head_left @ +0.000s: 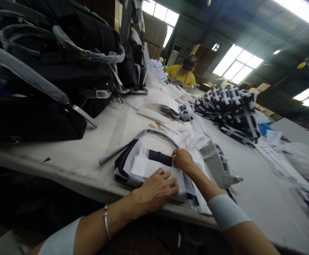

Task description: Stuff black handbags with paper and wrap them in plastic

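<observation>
A black handbag (160, 158) lies near the table's front edge, with white paper (149, 170) over its front. Its strap (154, 131), wrapped in clear film, arches behind it. My left hand (158, 189) rests on the paper with the palm down and fingers spread. At the bag's right side, my right hand (183, 160) has its fingers pinched together at the top of a shiny see-through strip of tape (180, 179), which runs down toward my left fingertips. The fingertips of my right hand are partly hidden. To the right is a grey tape dispenser (216, 164).
Several black bags (64, 74) with wrapped handles are piled at the left. A heap of black-and-white wrapped pieces (228, 106) lies at the right back. Rolled strips (185, 112) and papers (162, 99) cover the table's middle. Across the table works a person in yellow (176, 72).
</observation>
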Demonstrator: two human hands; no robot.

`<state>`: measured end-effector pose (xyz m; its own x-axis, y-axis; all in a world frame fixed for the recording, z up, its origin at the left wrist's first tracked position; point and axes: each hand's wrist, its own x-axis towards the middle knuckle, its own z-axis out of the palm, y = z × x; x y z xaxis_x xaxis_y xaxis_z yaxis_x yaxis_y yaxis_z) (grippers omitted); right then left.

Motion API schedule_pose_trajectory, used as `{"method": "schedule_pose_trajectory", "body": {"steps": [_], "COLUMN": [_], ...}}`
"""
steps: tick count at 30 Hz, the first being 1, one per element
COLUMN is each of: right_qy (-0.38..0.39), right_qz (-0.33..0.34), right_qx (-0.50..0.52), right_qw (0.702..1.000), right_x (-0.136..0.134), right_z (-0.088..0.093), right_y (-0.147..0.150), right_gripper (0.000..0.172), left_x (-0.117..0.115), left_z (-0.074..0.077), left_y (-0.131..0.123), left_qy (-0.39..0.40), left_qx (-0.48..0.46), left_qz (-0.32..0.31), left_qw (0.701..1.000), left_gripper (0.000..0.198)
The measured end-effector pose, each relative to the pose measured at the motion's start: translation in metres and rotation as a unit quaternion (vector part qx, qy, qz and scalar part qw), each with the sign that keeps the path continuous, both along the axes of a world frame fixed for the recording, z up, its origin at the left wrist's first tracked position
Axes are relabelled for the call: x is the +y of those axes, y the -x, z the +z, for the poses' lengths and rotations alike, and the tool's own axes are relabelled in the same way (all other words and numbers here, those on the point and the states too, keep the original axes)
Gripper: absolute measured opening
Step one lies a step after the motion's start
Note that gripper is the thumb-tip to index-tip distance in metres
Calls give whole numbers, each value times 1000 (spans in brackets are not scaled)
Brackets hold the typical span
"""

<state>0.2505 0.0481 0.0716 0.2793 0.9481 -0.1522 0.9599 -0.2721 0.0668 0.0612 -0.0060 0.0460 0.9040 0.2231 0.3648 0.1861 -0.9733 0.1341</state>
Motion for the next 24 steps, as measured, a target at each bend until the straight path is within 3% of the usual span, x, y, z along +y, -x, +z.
{"method": "schedule_pose_trajectory", "body": {"steps": [4,8,14,20,22,24], "right_qy": [-80,-178,-307,-419,-442,-452], "right_qz": [-65,-129,-205,-222,-214,-190], "right_qx": [79,187,354,473,503,532], "right_qw": [992,957,859,743,711,690], "right_x": [-7,-17,-28,-33,-32,-33], "right_z": [-4,-11,-24,-34,-27,-8], "right_y": [-7,-12,-11,-1,-6,-22], "right_gripper": [29,34,40,47,44,36], "left_x": [0,-1,-2,-3,-4,-3], "left_z": [-2,-4,-7,-6,-6,-5], "left_y": [-1,-3,-5,-5,-4,-4], "left_qy": [6,11,14,23,25,36], "left_qx": [-3,-15,-28,-16,-15,-13], "left_qz": [11,13,25,33,38,50], "left_qw": [1000,1000,999,999,999,998], "left_gripper": [8,6,5,8,9,10]}}
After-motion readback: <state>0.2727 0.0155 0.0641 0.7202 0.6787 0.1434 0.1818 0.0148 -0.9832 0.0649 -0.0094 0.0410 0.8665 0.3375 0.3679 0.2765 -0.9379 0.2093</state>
